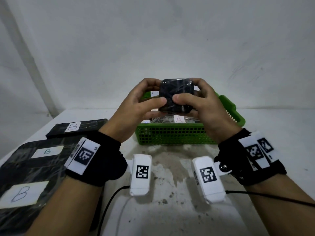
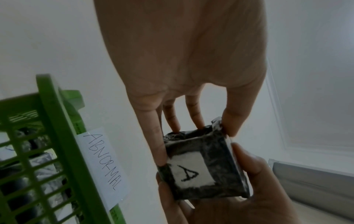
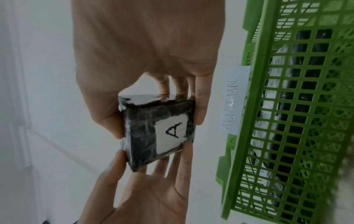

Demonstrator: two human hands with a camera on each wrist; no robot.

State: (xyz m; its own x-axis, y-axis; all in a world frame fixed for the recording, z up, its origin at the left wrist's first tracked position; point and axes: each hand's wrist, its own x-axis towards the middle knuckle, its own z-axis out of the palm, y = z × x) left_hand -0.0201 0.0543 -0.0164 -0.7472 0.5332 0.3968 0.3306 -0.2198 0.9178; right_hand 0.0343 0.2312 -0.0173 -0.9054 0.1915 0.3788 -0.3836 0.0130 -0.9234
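Note:
Both hands hold a small black block [image 1: 176, 94] wrapped in clear film, above the green basket [image 1: 170, 133]. My left hand [image 1: 151, 97] pinches its left side with thumb in front and fingers behind. My right hand [image 1: 196, 97] grips the right side the same way. The side of the block [image 2: 201, 171] turned away from me carries a white label with a handwritten "A", seen in both wrist views. In the right wrist view the block [image 3: 159, 131] sits between the right hand's fingers [image 3: 199, 106] above and the left hand's fingers below.
The green basket [image 3: 268, 106] holds several wrapped black packages labelled "A" [image 1: 179, 119] and has a paper tag reading "ABNORMAL" [image 2: 103, 163] on its far side. Flat black packages labelled "B" [image 1: 73, 127] [image 1: 46, 151] [image 1: 22, 193] lie at the table's left. A white wall stands close behind.

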